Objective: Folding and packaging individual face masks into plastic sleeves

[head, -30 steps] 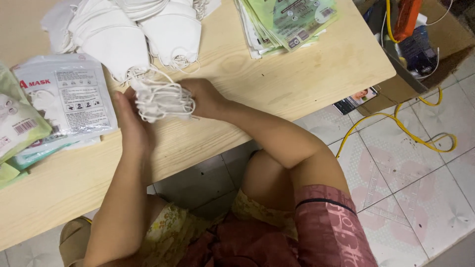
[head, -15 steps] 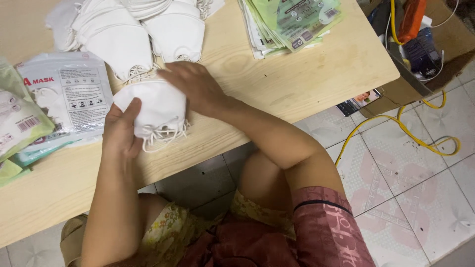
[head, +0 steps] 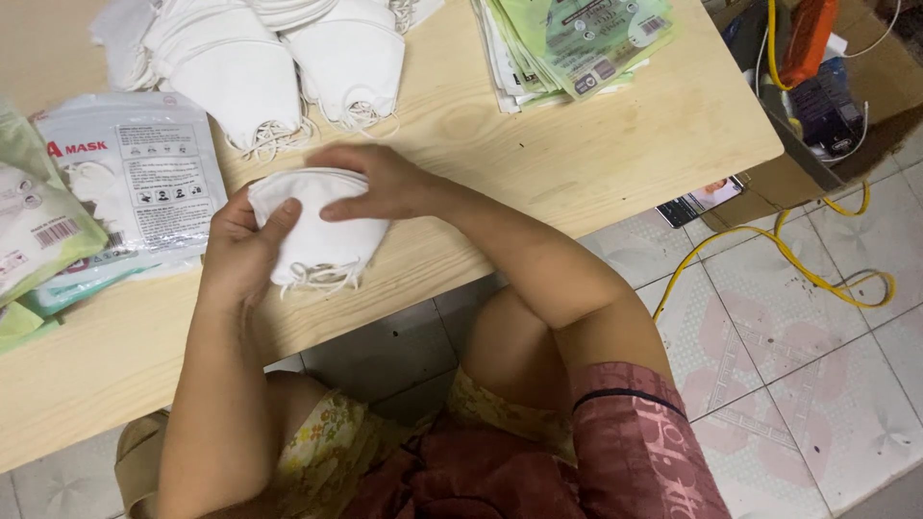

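My wooden table [head: 596, 144] carries a pile of white masks [head: 260, 67] at the far edge, a stack of green packets [head: 577, 43] and printed mask bags [head: 135, 173] to my left. Near the front edge lies the small stack of folded white masks [head: 322, 226] I'm handling: light, soft, easily crushed, its elastic loops dangling, best taken by the folded edges. My left hand [head: 240, 250] pinches its left side, thumb on top. My right hand [head: 380, 183] lies flat over it, fingers together, forearm angled across.
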